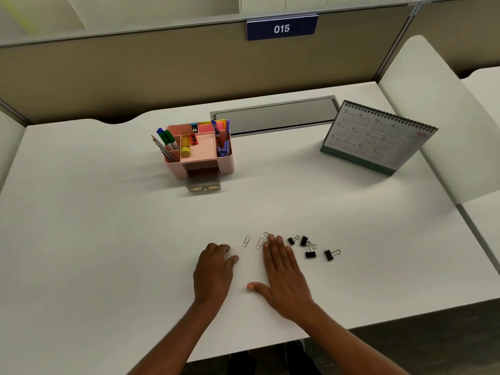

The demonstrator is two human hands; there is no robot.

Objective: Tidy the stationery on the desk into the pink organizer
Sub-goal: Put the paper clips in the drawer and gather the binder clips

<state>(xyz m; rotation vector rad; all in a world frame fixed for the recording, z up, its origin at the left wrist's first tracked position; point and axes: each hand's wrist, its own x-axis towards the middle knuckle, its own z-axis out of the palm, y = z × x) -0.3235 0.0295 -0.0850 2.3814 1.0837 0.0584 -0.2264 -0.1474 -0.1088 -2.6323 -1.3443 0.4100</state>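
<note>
The pink organizer (224, 163) stands at mid-desk, holding pens, markers, a yellow glue stick and sticky notes; its small clear drawer (203, 182) is pulled out at the front. Near the front edge lie loose silver paper clips (246, 240) and several black binder clips (310, 251). My left hand (213, 272) has curled fingers pinching a paper clip (228, 257) against the desk. My right hand (284, 274) lies flat, fingers straight, fingertips touching another paper clip (266, 234).
A desk calendar (376, 136) stands at the back right. A grey cable tray cover (273, 115) runs along the back of the white desk (108, 226). A partition with a "015" sign (281, 28) rises behind.
</note>
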